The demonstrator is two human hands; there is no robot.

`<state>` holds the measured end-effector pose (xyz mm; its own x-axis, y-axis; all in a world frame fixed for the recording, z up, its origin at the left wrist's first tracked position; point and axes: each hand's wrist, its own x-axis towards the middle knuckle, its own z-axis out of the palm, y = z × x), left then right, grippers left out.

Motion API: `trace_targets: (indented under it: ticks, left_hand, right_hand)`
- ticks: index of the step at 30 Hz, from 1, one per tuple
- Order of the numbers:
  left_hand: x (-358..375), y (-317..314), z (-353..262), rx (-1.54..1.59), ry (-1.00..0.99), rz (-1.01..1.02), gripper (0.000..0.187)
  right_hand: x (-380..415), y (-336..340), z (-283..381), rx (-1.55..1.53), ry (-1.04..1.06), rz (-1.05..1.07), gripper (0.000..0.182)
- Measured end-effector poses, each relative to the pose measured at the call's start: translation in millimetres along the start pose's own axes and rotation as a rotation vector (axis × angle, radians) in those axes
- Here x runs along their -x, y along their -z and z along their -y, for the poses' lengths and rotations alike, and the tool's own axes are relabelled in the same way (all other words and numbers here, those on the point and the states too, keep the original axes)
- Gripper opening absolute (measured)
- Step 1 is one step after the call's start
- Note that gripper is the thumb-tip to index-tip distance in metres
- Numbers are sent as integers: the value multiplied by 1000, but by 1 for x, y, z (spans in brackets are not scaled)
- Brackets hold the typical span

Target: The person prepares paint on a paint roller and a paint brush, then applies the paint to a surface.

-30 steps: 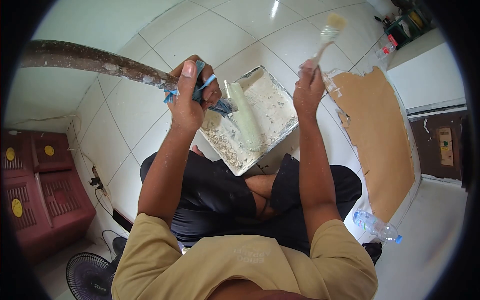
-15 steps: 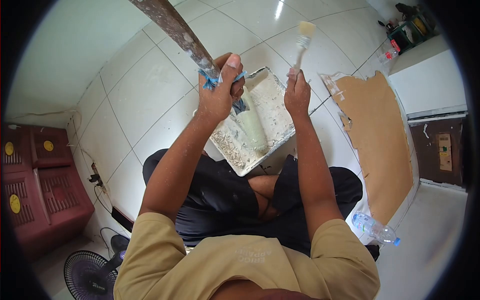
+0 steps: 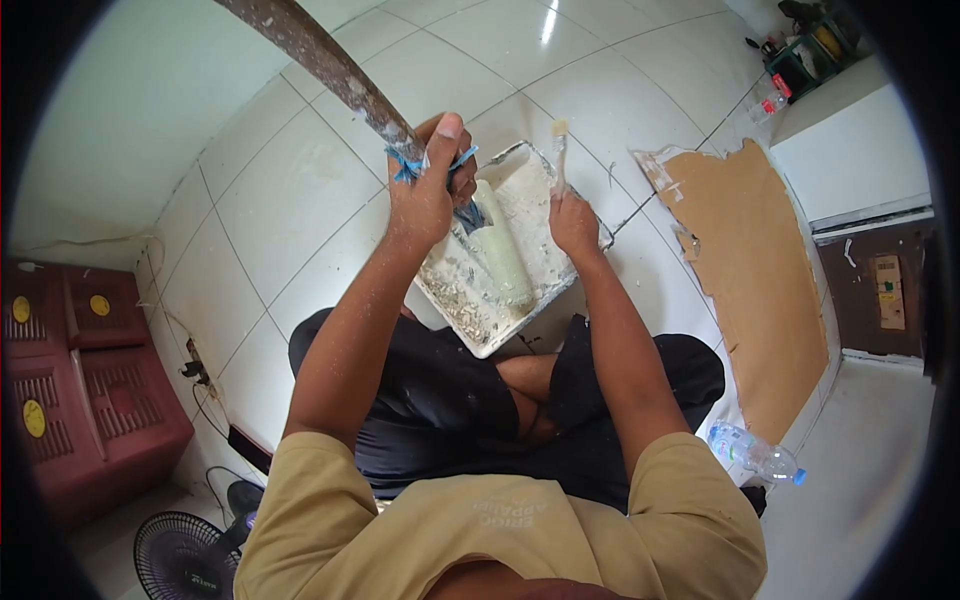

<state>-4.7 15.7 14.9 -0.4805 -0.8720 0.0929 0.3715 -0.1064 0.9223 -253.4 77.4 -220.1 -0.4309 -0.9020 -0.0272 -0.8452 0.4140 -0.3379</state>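
- Tray (image 3: 575, 262) lies on the floor (image 3: 300, 190), just before the person's crossed legs.
- Roller (image 3: 500, 255) lies in the tray.
- Cardboard (image 3: 750, 270) lies right of the tray.
- Bottle (image 3: 752, 452) lies at the cardboard's near end.
- Crates (image 3: 85, 390) and fan (image 3: 185, 555) stand far left.

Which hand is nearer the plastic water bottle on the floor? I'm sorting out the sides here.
Right. The right hand, holding the paintbrush over the paint tray, is on the water bottle's side; the left hand grips the roller pole farther away.
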Motion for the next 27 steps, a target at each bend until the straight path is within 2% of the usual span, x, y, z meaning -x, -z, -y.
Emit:
trace_targets:
  ticks: [2, 3, 4, 6, 7, 8, 10, 14, 16, 19, 23, 26, 27]
  left_hand:
    - [0, 3, 2, -4, -9, 27, 46]
    - [1, 1, 1, 6, -14, 11, 46]
    - [2, 0, 1, 14, -19, -1, 46]
    - [1, 2, 3, 23, -20, 5, 46]
    - [-1, 2, 2, 33, -30, 12, 46]
    - [-4, 3, 1, 27, -45, 21, 46]
    - [-4, 4, 1, 31, -17, 2, 46]
    - [-1, 4, 1, 63, -1, -25, 45]
    - [5, 7, 0, 91, -15, 13, 45]
    - [23, 6, -6, 124, -108, -43, 43]
    - [53, -2, -32, 103, -161, -20, 43]
    - [47, -1, -26, 55, -113, 19, 43]
    - [41, -1, -14, 78, -79, 9, 42]
  right_hand:
    - [3, 35, 25, -208, -23, -324, 43]
    - [7, 64, 44, -297, -38, -376, 46]
    - [8, 56, 40, -296, -40, -367, 46]
    - [-2, 22, 21, -57, -6, -240, 49]
    - [3, 23, 19, 54, 107, -20, 52]
    - [0, 25, 20, 50, 111, -38, 52]
    - [8, 54, 29, -255, -50, -290, 52]
    - [33, 118, 49, -426, -33, -409, 51]
    - [49, 118, 36, -412, -17, -387, 52]
    - [73, 121, 16, -325, -43, -230, 54]
    - [96, 123, 5, -295, -80, -242, 55]
    - [86, 123, 27, -344, -30, -356, 51]
    - [76, 125, 42, -421, 66, -425, 48]
